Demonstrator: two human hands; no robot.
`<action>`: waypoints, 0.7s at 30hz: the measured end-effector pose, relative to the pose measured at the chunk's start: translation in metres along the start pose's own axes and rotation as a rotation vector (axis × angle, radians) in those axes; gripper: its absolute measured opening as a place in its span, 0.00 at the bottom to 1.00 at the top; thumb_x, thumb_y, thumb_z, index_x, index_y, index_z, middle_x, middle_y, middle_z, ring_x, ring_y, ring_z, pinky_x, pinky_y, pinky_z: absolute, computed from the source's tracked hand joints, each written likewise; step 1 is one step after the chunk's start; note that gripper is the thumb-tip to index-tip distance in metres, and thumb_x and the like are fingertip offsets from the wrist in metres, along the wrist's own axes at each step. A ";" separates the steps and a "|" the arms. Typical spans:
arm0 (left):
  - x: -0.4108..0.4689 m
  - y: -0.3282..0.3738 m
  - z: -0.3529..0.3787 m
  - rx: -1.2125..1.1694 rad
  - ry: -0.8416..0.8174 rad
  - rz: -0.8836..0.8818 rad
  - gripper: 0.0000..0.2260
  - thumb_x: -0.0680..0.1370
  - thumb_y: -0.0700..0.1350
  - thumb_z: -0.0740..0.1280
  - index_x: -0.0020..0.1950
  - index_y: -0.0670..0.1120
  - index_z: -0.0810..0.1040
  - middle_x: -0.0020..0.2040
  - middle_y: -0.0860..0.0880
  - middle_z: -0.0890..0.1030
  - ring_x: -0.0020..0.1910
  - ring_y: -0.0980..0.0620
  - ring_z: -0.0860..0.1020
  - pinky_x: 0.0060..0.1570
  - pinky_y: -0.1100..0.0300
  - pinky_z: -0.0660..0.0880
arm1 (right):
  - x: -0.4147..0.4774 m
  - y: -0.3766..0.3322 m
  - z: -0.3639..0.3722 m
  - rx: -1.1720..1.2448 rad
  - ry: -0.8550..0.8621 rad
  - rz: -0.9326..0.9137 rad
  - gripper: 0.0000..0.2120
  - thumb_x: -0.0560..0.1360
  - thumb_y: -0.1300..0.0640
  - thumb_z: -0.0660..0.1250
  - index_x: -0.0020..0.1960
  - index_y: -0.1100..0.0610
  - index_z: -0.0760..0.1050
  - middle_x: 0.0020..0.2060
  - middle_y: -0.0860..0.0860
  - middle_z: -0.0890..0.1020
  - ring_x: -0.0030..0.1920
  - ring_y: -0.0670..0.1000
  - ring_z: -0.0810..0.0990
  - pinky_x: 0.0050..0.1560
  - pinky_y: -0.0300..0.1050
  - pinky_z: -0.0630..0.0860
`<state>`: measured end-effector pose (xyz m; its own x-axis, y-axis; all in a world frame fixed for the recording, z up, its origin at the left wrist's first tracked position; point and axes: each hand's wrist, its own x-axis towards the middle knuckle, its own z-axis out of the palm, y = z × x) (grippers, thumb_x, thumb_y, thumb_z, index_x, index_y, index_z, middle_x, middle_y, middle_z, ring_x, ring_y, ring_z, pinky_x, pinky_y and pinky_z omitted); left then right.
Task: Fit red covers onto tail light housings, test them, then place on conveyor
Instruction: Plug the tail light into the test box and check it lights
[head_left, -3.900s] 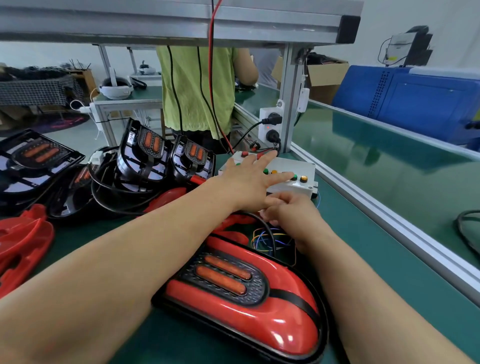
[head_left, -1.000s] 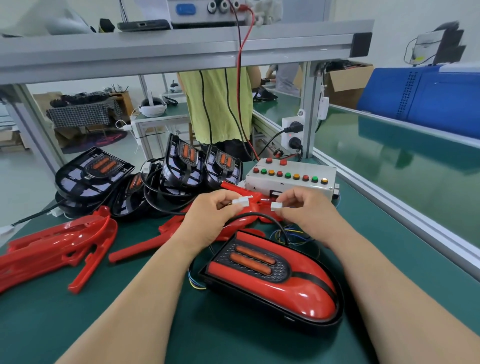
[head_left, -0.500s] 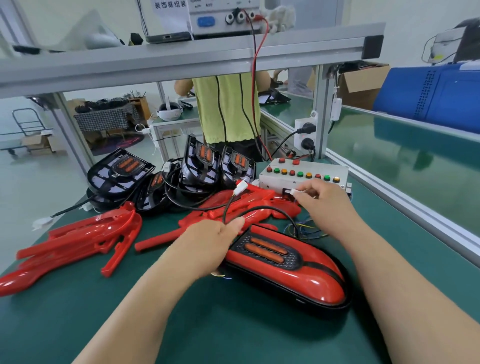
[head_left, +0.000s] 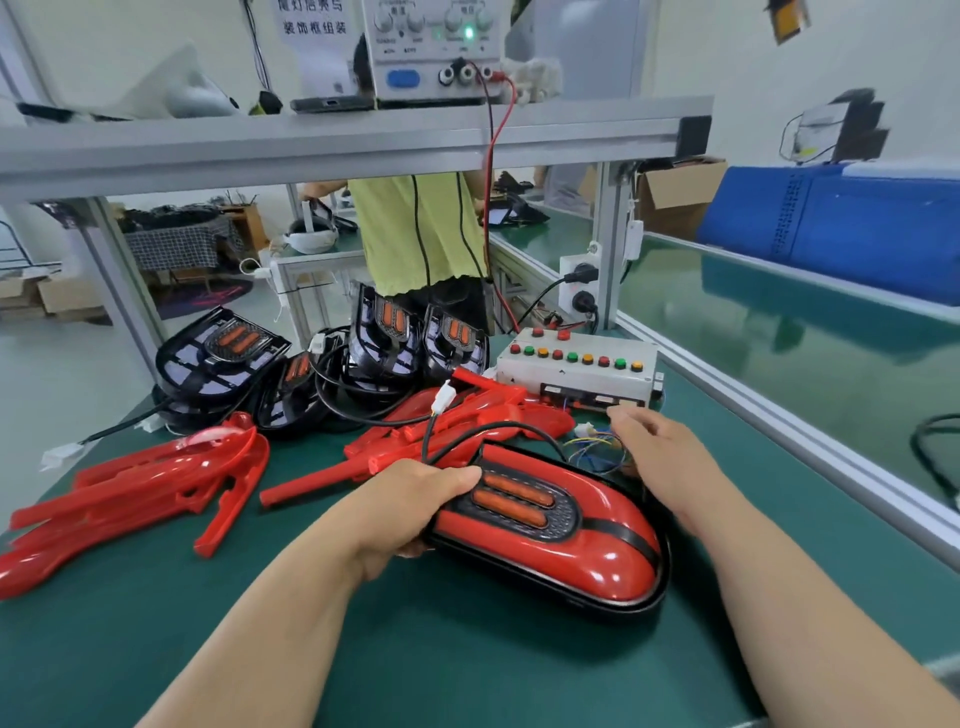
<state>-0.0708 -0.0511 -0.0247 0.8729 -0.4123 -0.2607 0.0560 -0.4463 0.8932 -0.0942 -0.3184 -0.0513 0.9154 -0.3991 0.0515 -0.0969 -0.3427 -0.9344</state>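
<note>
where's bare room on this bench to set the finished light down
Bare mat lies along the near edge, in front of the tail light. The conveyor belt past the rail on the right is mostly bare too. Crowded: red covers left, black housings and button box behind.

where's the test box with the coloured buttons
Head view, right of centre: the test box sits just beyond the right hand, next to the conveyor rail.
</note>
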 end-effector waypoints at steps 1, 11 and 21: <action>0.001 -0.001 0.000 -0.026 0.015 0.006 0.10 0.77 0.57 0.65 0.43 0.52 0.77 0.33 0.49 0.69 0.28 0.53 0.63 0.30 0.62 0.61 | -0.001 -0.001 0.001 -0.016 -0.002 -0.002 0.14 0.80 0.41 0.58 0.58 0.43 0.78 0.47 0.38 0.78 0.44 0.35 0.73 0.39 0.32 0.63; 0.009 0.010 -0.005 -0.734 0.245 0.030 0.10 0.83 0.52 0.61 0.48 0.49 0.77 0.35 0.49 0.78 0.24 0.57 0.73 0.21 0.68 0.66 | -0.008 -0.029 0.030 0.469 0.119 -0.236 0.34 0.72 0.26 0.56 0.63 0.49 0.80 0.59 0.42 0.83 0.63 0.41 0.78 0.70 0.52 0.70; 0.011 0.005 0.007 -0.410 0.283 0.274 0.16 0.83 0.53 0.60 0.48 0.43 0.81 0.40 0.48 0.85 0.35 0.54 0.82 0.33 0.64 0.76 | -0.012 -0.048 0.067 0.916 -0.353 0.002 0.33 0.73 0.36 0.66 0.68 0.57 0.75 0.61 0.57 0.82 0.62 0.58 0.81 0.62 0.55 0.77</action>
<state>-0.0640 -0.0633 -0.0252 0.9747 -0.2157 0.0589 -0.0569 0.0152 0.9983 -0.0748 -0.2404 -0.0310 0.9942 -0.0708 0.0804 0.1054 0.5098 -0.8538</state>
